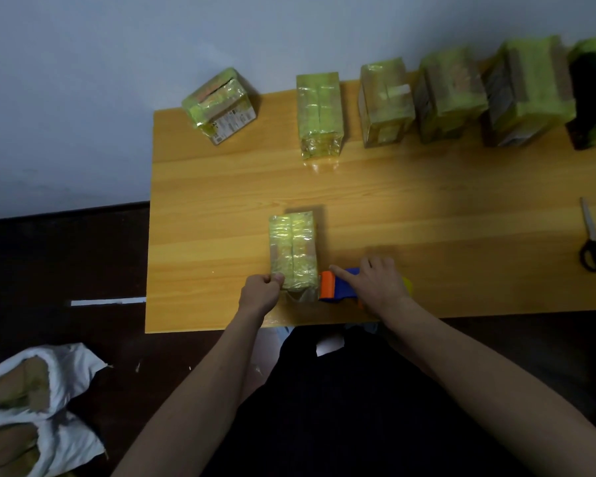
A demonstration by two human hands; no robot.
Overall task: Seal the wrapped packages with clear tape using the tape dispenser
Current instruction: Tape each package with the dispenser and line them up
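Note:
A small package (293, 249) wrapped in yellowish clear film lies near the front edge of the wooden table (427, 208). My left hand (260, 292) pinches its near left corner with thumb and fingers. Just right of the package lies the tape dispenser (338, 285), blue with an orange front end that touches the package's near right side. My right hand (375, 282) grips the dispenser, with the index finger stretched along its top toward the orange part.
Several wrapped packages (319, 115) stand in a row along the table's far edge, from the left corner to the right. Black-handled scissors (594, 239) lie at the right. White bags with cardboard (35, 407) sit on the dark floor at lower left.

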